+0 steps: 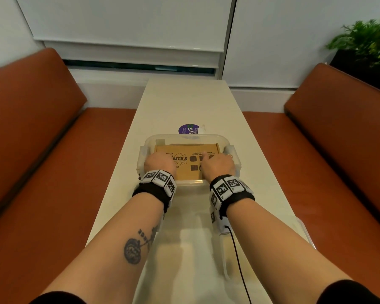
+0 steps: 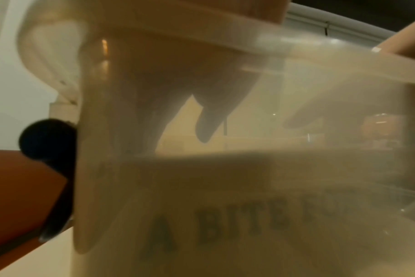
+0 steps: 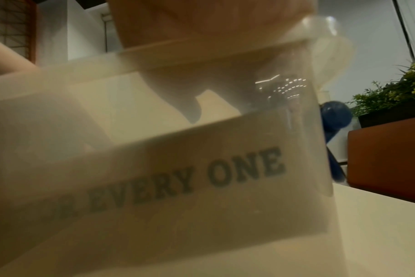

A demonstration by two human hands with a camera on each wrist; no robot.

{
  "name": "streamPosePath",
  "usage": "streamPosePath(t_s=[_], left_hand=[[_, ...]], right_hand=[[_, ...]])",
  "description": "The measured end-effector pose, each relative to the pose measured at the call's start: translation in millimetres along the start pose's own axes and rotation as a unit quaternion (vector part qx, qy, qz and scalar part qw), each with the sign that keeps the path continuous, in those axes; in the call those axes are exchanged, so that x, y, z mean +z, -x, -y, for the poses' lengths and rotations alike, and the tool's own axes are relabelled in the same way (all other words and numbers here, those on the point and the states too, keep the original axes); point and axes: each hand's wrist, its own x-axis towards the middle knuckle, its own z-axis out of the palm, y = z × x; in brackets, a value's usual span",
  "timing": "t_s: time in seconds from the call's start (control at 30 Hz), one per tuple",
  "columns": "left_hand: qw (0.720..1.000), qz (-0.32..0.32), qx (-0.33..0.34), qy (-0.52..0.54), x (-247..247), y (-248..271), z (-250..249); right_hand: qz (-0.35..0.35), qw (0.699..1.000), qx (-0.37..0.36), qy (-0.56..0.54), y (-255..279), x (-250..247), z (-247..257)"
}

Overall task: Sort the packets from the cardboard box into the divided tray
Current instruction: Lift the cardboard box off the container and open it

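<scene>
A brown cardboard box [image 1: 184,165] printed "BITE'S" lies shut inside a clear plastic bin [image 1: 184,137] on the table's middle. Both hands reach into the bin above the box. My left hand [image 1: 160,161] rests over the box's left part; its fingers [image 2: 206,121] point down at the lid, seen blurred through the bin wall. My right hand [image 1: 217,162] lies on the right part with the index finger straight on the lid. The box's front [image 3: 178,183] reads "EVERY ONE". No packets show. A clear plastic tray [image 1: 303,229] lies under my forearms; its dividers are hard to make out.
The narrow cream table [image 1: 184,102] runs away from me between two orange benches [image 1: 42,172] [image 1: 338,172]. A purple round sticker [image 1: 188,129] sits just behind the bin. A potted plant [image 1: 364,42] stands at the back right.
</scene>
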Motion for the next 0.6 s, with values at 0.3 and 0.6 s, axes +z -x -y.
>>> streamPosePath(t_s=[0.3,0.6], left_hand=[[0.988,-0.087,-0.008,0.128,-7,0,14],[0.98,-0.125,-0.031,0.153,-18,1,16]], right_hand=[[0.004,0.99,0.09,-0.109,3,-2,5],[-0.026,0.988,0.065,-0.139,10,-15,8]])
